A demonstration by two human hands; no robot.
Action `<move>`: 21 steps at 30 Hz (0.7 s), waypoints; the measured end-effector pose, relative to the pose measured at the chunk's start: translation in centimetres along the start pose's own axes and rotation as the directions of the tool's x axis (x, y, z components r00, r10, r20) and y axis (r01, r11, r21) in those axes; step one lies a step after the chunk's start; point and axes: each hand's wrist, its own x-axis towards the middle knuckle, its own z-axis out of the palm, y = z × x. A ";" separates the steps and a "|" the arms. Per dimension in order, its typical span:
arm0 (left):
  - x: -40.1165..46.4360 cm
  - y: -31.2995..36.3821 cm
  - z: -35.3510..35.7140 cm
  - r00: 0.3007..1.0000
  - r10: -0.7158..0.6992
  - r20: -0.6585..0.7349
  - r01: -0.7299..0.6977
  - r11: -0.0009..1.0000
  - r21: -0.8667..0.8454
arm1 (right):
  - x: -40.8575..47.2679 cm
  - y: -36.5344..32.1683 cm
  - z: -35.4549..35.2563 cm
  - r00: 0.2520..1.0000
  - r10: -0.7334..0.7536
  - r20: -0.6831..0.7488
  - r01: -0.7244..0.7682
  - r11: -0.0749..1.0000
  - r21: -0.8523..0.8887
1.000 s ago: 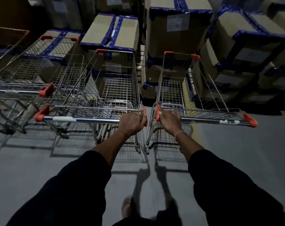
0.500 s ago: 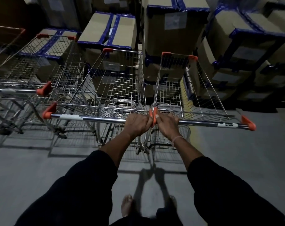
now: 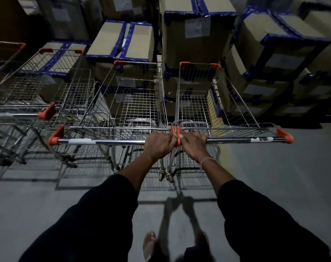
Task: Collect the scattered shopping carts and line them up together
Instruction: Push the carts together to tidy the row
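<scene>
Head view: both hands' fingers (image 3: 194, 136) curl round adjacent cart handles (image 3: 111, 142).

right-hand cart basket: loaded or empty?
Empty. Through the right cart only bare wire mesh, floor and the boxes behind it show; nothing lies inside.

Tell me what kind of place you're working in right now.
Probably a store's stockroom or warehouse: stacked cardboard boxes sealed with blue tape line the back, wire shopping carts stand on a bare grey floor, and the lighting is dim.
</scene>
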 end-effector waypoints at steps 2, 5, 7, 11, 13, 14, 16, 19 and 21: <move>-0.1 -0.1 0.1 1.000 0.006 -0.011 -0.006 1.000 0.017 | 0.2 -0.2 -0.1 1.000 -0.002 0.006 0.002 1.000 -0.001; 0.0 -0.2 0.4 1.000 0.023 -0.008 -0.022 0.999 0.030 | 0.4 -0.1 0.1 1.000 0.006 0.014 -0.006 1.000 0.000; 0.1 -0.4 0.7 1.000 0.010 -0.001 -0.010 1.000 0.005 | 0.4 0.0 0.0 1.000 0.016 0.020 -0.016 1.000 0.002; 0.2 -0.4 1.1 1.000 0.016 -0.008 -0.017 0.999 -0.041 | 0.6 -0.1 -0.3 0.999 0.027 0.047 -0.025 0.999 -0.041; 0.3 -0.2 1.2 0.999 0.013 -0.030 -0.015 0.998 -0.065 | 0.9 0.2 -0.2 0.997 0.044 0.062 -0.037 0.994 -0.099; 0.3 -0.2 1.2 0.999 0.000 -0.041 -0.003 0.997 -0.078 | 0.8 0.2 -0.1 0.998 0.043 0.052 -0.036 0.991 -0.132; -0.1 -0.1 0.9 0.997 -0.039 -0.062 0.033 0.995 -0.097 | 0.6 -0.1 0.4 1.000 0.022 0.003 -0.021 0.986 -0.168; -2.1 -0.3 0.4 0.992 -0.068 -0.106 0.061 0.996 -0.067 | -0.7 -1.0 1.4 0.999 0.005 -0.040 -0.010 0.990 -0.144; -3.6 -1.1 0.4 0.990 -0.063 -0.123 0.058 0.997 -0.046 | -1.7 -1.6 2.0 0.999 -0.028 -0.036 0.022 0.990 -0.142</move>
